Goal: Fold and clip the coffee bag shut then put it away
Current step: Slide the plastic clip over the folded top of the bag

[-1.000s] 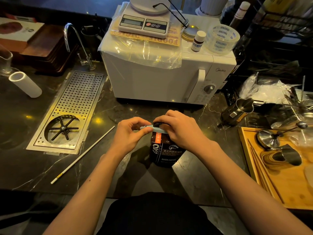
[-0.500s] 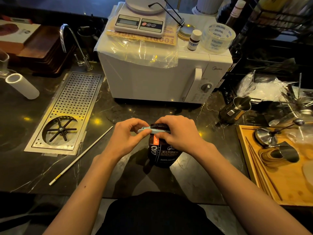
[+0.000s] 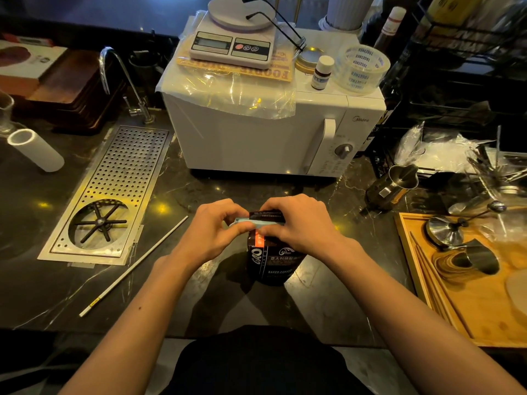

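A dark coffee bag point(image 3: 272, 263) with white lettering and an orange label stands upright on the black marble counter, in front of the microwave. Its top is folded over. A pale blue clip point(image 3: 256, 222) lies across the fold. My left hand point(image 3: 212, 232) pinches the clip's left end. My right hand point(image 3: 298, 223) covers the bag's top right and presses on the clip and fold there. Whether the clip is fully closed is hidden by my fingers.
A white microwave point(image 3: 256, 138) with a scale on top stands right behind the bag. A perforated steel drip tray point(image 3: 114, 189) and a thin white stick point(image 3: 134, 266) lie to the left. A steel pitcher point(image 3: 390, 189) and a wooden tray point(image 3: 470, 309) with tools lie to the right.
Both hands stay on the bag's top. The fold has been pressed lower and the clip sits further onto it.
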Action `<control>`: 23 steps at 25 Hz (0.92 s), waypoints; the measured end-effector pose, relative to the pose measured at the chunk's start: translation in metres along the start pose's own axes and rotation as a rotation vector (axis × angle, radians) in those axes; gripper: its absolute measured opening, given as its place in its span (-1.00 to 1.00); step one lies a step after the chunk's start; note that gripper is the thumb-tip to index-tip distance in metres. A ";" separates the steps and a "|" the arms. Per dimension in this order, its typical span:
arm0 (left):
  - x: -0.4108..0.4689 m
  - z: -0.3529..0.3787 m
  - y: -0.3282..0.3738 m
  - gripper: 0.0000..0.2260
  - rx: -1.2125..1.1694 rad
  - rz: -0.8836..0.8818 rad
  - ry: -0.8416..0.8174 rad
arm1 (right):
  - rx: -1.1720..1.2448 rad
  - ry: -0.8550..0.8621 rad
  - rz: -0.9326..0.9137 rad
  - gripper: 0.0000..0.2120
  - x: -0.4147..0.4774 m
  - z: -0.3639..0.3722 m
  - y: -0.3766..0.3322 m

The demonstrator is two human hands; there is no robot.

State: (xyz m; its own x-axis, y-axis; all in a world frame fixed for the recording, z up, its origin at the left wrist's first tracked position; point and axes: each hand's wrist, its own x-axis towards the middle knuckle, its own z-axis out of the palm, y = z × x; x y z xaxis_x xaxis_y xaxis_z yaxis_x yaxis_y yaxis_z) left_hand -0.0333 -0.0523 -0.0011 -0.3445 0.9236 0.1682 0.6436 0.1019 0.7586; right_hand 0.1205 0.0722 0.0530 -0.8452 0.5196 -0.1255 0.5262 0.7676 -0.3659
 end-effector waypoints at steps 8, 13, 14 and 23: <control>0.007 -0.003 0.007 -0.77 0.137 0.110 -0.089 | -0.018 -0.052 0.036 -0.75 -0.006 -0.005 0.009; 0.007 0.004 0.012 -0.76 0.058 0.107 -0.058 | 0.066 -0.127 -0.002 -0.73 -0.004 -0.010 0.015; 0.006 0.004 0.012 -0.75 0.059 0.097 -0.048 | 0.097 -0.129 0.006 -0.73 -0.005 -0.011 0.019; 0.000 0.003 0.013 -0.77 0.060 0.050 -0.028 | 0.297 0.006 -0.002 -0.68 -0.021 -0.002 0.040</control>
State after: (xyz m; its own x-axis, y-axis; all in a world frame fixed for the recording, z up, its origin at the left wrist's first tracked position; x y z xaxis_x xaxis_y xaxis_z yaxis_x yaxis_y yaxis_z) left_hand -0.0230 -0.0494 0.0063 -0.2922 0.9380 0.1863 0.6992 0.0766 0.7108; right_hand 0.1599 0.0926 0.0432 -0.8450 0.5212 -0.1194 0.4734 0.6254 -0.6203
